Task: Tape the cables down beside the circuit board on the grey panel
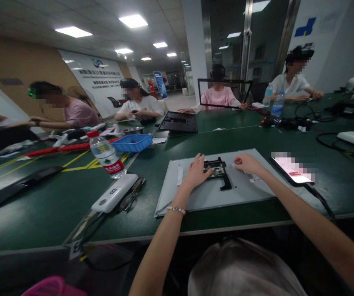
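A flat grey panel [195, 197], like the back of a display screen, lies on the green table in front of me. On its middle sits a black plastic bracket [226, 181] with a circuit board [216, 169] in it. My left hand [197, 172] rests at the left side of the bracket, fingers spread, the thumb over the board. To the right of the bracket, my right hand [246, 163] is closed in a pinch just above the panel. Something small and whitish shows at its fingertips, too small to name. A pale label [256, 179] lies beneath that hand.
A lit phone [292, 170] with a cable lies right of the panel. To the left are a white power bank [115, 193], glasses [131, 195], a water bottle [106, 158] and a blue tray [133, 142]. Across the table, a person holds a black frame [223, 107].
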`<state>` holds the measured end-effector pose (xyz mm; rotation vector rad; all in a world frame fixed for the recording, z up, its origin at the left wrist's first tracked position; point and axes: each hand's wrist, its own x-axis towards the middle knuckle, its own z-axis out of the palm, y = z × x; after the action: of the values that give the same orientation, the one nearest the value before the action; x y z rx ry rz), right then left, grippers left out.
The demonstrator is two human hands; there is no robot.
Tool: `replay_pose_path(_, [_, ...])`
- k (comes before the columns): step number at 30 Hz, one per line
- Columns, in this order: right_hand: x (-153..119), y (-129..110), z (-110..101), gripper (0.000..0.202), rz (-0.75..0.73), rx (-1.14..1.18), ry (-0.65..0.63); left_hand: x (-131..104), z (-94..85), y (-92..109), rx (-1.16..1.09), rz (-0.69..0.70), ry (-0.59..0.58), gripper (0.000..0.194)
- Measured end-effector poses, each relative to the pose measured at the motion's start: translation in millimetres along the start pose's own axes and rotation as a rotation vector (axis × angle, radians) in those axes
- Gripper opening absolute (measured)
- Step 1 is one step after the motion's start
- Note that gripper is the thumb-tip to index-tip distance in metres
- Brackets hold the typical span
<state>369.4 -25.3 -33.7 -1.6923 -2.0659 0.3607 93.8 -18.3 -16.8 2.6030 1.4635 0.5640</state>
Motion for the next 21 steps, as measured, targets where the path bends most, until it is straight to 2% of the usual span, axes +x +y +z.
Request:
replay_pose_path(6, [-3.9,-4.2,1.1,0.024,-0.014,0.136,0.011,1.1,1.9,0.7,0.009,0.028,-0.004,0.071])
replay_pose_path(14, [-8.9,-10.9,-0.9,0.02,-0.018,0.216,0.042,-1.6,-7.4,8.6,0.005,0.069,-0.004,0.065])
replay_pose_path(18, [-6.8,-12.9,-0.3,0.018,-0.039,0.348,-0.001,-2.0,-12.1,13.6,-0.005,0.144,0.0,0.059])
replay_pose_path(21, [-5.7,-15.8,2.3,0.019,-0.074,0.469,-0.093,-2.0,-15.0,18.7,-0.024,0.23,-0.008,0.053])
